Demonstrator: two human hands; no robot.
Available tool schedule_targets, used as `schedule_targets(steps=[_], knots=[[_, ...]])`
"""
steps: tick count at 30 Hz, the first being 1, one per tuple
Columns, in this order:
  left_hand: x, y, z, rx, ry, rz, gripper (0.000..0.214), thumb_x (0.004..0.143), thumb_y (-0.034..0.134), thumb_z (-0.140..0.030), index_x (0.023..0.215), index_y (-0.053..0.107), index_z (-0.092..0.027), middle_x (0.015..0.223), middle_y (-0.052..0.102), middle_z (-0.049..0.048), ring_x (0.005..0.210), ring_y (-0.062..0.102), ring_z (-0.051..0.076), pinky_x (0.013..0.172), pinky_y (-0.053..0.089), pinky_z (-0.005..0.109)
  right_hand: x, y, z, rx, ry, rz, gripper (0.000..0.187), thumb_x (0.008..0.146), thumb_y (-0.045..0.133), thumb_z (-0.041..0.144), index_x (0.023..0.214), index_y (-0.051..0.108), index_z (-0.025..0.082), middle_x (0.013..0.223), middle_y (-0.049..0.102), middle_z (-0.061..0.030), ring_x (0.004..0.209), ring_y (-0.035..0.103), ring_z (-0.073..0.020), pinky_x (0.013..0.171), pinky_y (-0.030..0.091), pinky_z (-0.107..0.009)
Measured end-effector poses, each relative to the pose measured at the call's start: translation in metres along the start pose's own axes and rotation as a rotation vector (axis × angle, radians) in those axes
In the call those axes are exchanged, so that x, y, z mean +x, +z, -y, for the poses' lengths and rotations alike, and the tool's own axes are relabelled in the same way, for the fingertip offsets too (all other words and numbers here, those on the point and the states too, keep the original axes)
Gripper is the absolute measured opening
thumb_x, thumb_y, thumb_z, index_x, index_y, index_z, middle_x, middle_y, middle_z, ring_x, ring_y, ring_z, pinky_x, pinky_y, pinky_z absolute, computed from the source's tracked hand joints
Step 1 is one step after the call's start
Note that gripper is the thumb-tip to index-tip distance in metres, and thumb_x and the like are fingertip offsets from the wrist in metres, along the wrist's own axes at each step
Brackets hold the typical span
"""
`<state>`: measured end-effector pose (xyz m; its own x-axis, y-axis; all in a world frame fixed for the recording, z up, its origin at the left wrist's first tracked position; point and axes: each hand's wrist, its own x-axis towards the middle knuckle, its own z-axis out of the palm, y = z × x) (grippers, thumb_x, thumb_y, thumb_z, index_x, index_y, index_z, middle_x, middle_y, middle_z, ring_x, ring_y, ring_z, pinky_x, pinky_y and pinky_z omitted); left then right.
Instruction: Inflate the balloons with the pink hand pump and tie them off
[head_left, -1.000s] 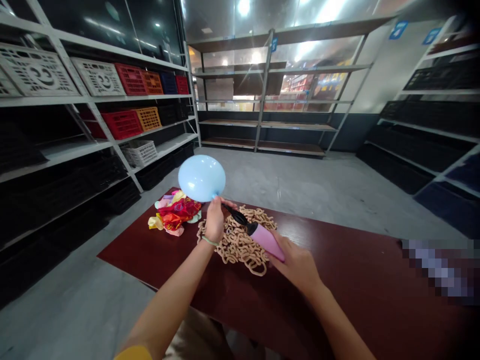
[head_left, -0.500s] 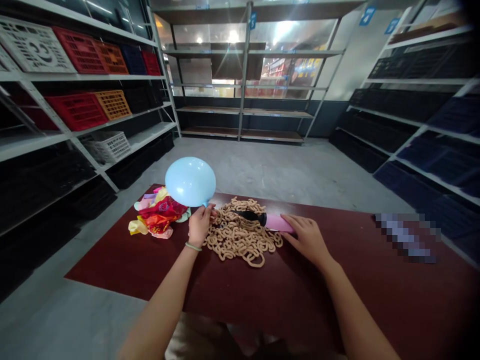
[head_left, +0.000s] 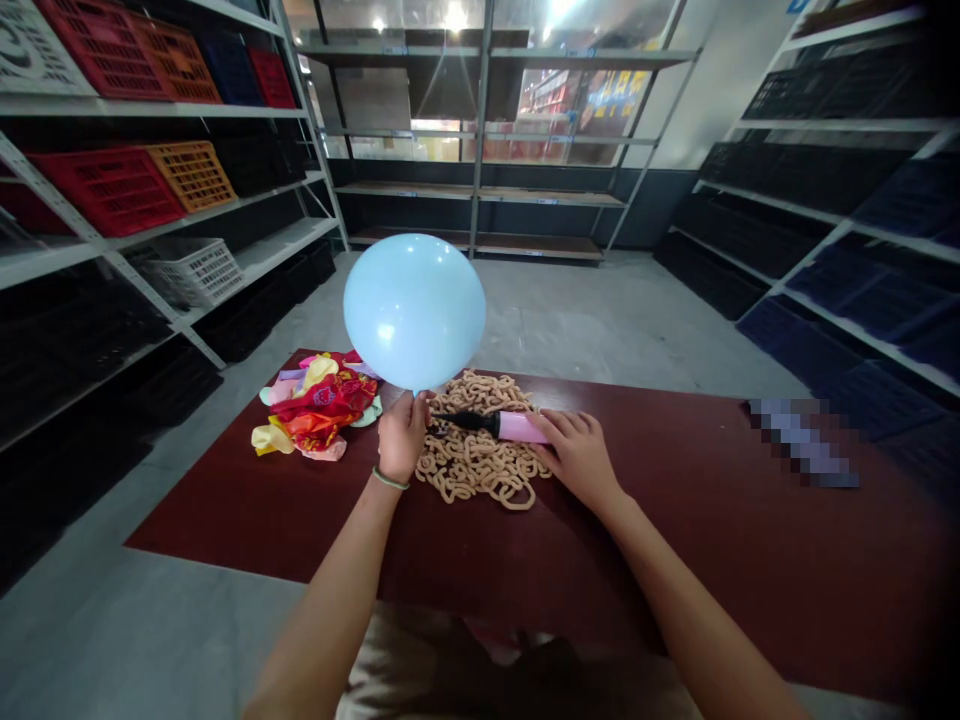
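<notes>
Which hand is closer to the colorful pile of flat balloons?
Left. The left hand, pinching the blue balloon, is just right of the pile. The right hand sits farther right, on the pink pump, past the tan loops.

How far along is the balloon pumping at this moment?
Done: the light blue round rubber balloon looks full. In hand: the left hand pinches its neck by the black nozzle of the pink plastic hand pump, which the right hand grips. Left: the pile of flat coloured balloons on the dark red table lies uninflated.
</notes>
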<state>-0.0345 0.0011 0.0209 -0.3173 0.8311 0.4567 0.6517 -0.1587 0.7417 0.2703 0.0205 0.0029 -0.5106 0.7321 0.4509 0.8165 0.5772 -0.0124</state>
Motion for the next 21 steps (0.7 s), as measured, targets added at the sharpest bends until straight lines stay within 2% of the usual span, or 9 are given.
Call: schedule_targets(steps=[4,6,8,11,14,17,21], knots=[[-0.001,0.003,0.001,0.07,0.061,0.054,0.039,0.095,0.043,-0.024,0.057,0.053,-0.02,0.057,0.059,0.0031,0.057,0.055,0.016,0.062,0.038,0.03,-0.002,-0.001,0.008,0.013,0.012,-0.07,0.047,0.094,0.055,0.038,0.139,0.05,0.024,0.14,0.057,-0.0104,0.13,0.047,-0.0293,0.112,0.02,-0.054],[-0.001,0.004,0.001,0.101,0.096,0.093,0.041,0.095,0.043,-0.022,0.054,0.05,-0.021,0.055,0.058,0.0032,0.055,0.053,0.016,0.061,0.037,0.031,-0.002,-0.008,0.01,0.054,0.025,-0.139,0.042,0.094,0.055,0.037,0.134,0.054,0.022,0.135,0.06,-0.0108,0.128,0.048,-0.0283,0.111,0.024,-0.051],[-0.003,0.006,-0.001,0.1,0.132,0.111,0.039,0.096,0.043,-0.024,0.058,0.052,-0.02,0.056,0.058,0.0027,0.055,0.054,0.016,0.062,0.037,0.031,0.001,-0.017,0.017,0.132,0.023,-0.155,0.03,0.095,0.054,0.035,0.122,0.062,0.023,0.121,0.067,-0.0084,0.116,0.055,-0.025,0.104,0.033,-0.044],[-0.005,0.007,-0.006,0.062,0.18,0.133,0.037,0.099,0.04,-0.029,0.068,0.057,-0.02,0.06,0.06,0.0019,0.059,0.056,0.016,0.063,0.037,0.029,0.01,-0.025,0.035,0.247,-0.038,-0.03,0.02,0.096,0.054,0.036,0.104,0.069,0.026,0.102,0.07,-0.0048,0.099,0.059,-0.0219,0.091,0.039,-0.039],[-0.007,0.007,-0.011,0.012,0.202,0.174,0.037,0.101,0.037,-0.032,0.072,0.058,-0.02,0.061,0.059,0.0011,0.061,0.057,0.015,0.064,0.037,0.028,0.019,-0.022,0.053,0.279,-0.087,0.098,0.02,0.092,0.059,0.04,0.098,0.07,0.024,0.099,0.069,-0.0062,0.095,0.058,-0.0229,0.087,0.041,-0.038],[-0.009,0.007,-0.013,-0.02,0.181,0.214,0.036,0.101,0.037,-0.034,0.075,0.059,-0.02,0.061,0.059,0.0005,0.06,0.057,0.015,0.063,0.038,0.027,0.022,-0.016,0.064,0.299,-0.092,0.148,0.017,0.089,0.064,0.037,0.095,0.07,0.022,0.095,0.068,-0.0068,0.093,0.058,-0.0231,0.085,0.043,-0.038],[-0.01,0.007,-0.014,-0.03,0.099,0.239,0.038,0.101,0.036,-0.038,0.077,0.059,-0.02,0.06,0.059,0.0001,0.059,0.057,0.015,0.063,0.038,0.027,0.023,-0.016,0.069,0.338,-0.088,0.153,0.008,0.09,0.062,0.025,0.087,0.069,0.022,0.089,0.067,-0.0049,0.09,0.058,-0.0209,0.08,0.044,-0.034]])
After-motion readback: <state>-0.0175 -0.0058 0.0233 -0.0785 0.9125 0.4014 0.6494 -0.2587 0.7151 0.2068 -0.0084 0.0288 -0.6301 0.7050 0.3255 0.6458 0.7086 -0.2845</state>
